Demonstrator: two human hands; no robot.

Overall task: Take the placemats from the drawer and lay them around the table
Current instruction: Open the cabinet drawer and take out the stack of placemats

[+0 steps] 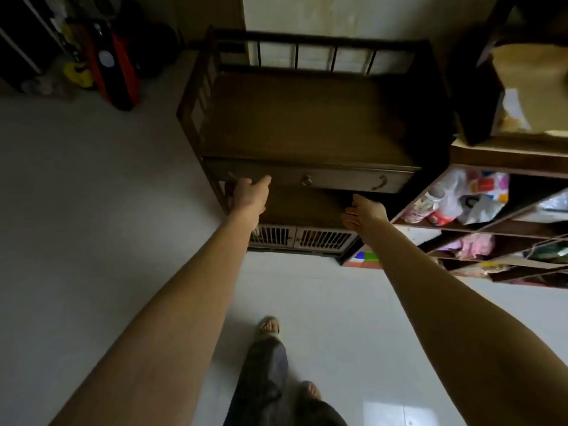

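Two hands are extended toward a dark wooden cabinet [307, 118] standing against the wall. The drawer [307, 176] sits just under the cabinet top and appears closed or very nearly so; no placemats are visible, so they are presumably inside it.

Left hand [249, 192]: at the drawer front's 9 o'clock end, fingers loosely spread near the left pull handle [231, 175]. It grips nothing that can be confirmed; whether a fingertip touches the handle cannot be told.

Right hand [365, 210]: below the drawer's lower edge, toward 5 o'clock from the centre knob [306, 180], palm relaxed and empty. The right pull handle [381, 182] lies at 1 o'clock from this hand, untouched.

Current step (judged): reaching to open the drawer. The task is at its start.

Risks from this position:
- Uneven pull. If only the left handle is drawn, a wide drawer may rack and jam in its runners.
- Missed grasp. The lighting is dim and the handles are small and dark against the wood.
- Overtravel. A hard pull could bring the drawer out past its support (no stop is visible).
- Collision. An open shelf unit [491, 216] stuffed with bags stands close at 3 o'clock; the right elbow may strike it.
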